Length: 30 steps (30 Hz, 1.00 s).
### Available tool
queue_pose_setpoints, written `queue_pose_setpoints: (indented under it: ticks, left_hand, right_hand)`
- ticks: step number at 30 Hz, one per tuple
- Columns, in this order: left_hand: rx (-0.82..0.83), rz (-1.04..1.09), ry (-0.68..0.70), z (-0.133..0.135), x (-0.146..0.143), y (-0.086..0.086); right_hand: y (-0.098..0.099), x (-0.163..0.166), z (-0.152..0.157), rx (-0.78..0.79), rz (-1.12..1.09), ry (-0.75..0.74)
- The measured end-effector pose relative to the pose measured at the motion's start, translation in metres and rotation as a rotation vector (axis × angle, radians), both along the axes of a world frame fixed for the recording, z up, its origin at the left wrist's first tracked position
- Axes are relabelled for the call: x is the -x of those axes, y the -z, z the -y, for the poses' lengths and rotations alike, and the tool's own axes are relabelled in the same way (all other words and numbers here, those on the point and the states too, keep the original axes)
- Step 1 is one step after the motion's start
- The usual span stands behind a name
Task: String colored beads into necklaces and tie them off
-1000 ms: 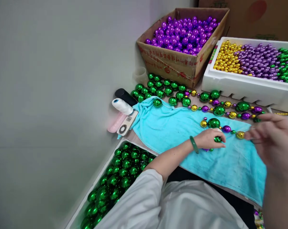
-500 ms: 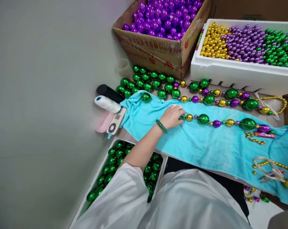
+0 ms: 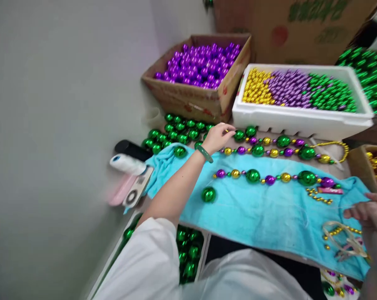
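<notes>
My left hand [image 3: 219, 136], with a green bangle [image 3: 204, 153] on its wrist, is over the left ends of the two bead strands behind the towel. Its thumb and fingers are a little apart, and a gold bead shows between them; I cannot tell if they touch it. At the right edge my right hand [image 3: 370, 211] is blurred, its fingers curled together where a thin clear thread runs in. On the turquoise towel [image 3: 254, 208] lies a strand of green, gold and purple beads [image 3: 252, 176]. A loose green ball bead [image 3: 208, 194] rests below its left end.
Behind stand a carton of purple beads [image 3: 180, 93] and a white foam box [image 3: 297, 121] of gold, purple and green beads. Green balls [image 3: 182, 137] lie left of the strands. A lint roller [image 3: 128, 164] and pliers [image 3: 345, 250] flank the towel. A bin of green balls is below my arm.
My view has tilted upward. My left hand has left the strand on the towel and moved back to the farther strands. My right hand has come in. A green ball now lies on the towel.
</notes>
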<state>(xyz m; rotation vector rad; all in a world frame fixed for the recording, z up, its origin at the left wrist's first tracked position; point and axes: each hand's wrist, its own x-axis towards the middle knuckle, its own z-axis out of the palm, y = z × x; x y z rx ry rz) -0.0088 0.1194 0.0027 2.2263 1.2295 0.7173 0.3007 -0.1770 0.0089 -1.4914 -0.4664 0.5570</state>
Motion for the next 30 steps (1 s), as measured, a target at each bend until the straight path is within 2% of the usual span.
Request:
queue_pose_setpoints:
  ticks: [2,5,7,11,15,19,25,30]
  left_hand:
    - [-0.038,-0.095,-0.024,-0.021,-0.022,-0.009]
    - [-0.109,-0.179,-0.032,-0.039,-0.05,-0.024]
    - [-0.088,-0.15,-0.019,-0.044,-0.066,-0.031]
    - [-0.096,-0.162,0.1,-0.042,-0.088,-0.04]
    - [-0.136,-0.201,0.139,-0.032,-0.103,-0.049]
    - [-0.175,-0.247,0.143,-0.04,-0.13,-0.044]
    - [-0.159,-0.277,0.181,-0.07,-0.216,-0.036]
    - [0.007,-0.276,0.184,-0.092,-0.288,-0.048]
  right_hand:
    - [0.004,0.003,-0.006,-0.013,-0.1,-0.143]
    - [0.003,0.0,-0.013,-0.16,-0.179,-0.188]
    - [0.003,-0.005,-0.016,-0.148,-0.2,-0.234]
    - [0.005,-0.015,-0.02,-0.083,-0.287,-0.308]
    - [0.007,-0.018,-0.021,-0.133,-0.27,-0.297]
    - [0.013,-0.013,-0.022,-0.125,-0.284,-0.261]
    - [0.033,-0.002,-0.022,-0.185,-0.313,-0.249]
    - [0.043,-0.01,-0.024,-0.096,-0.305,-0.24]
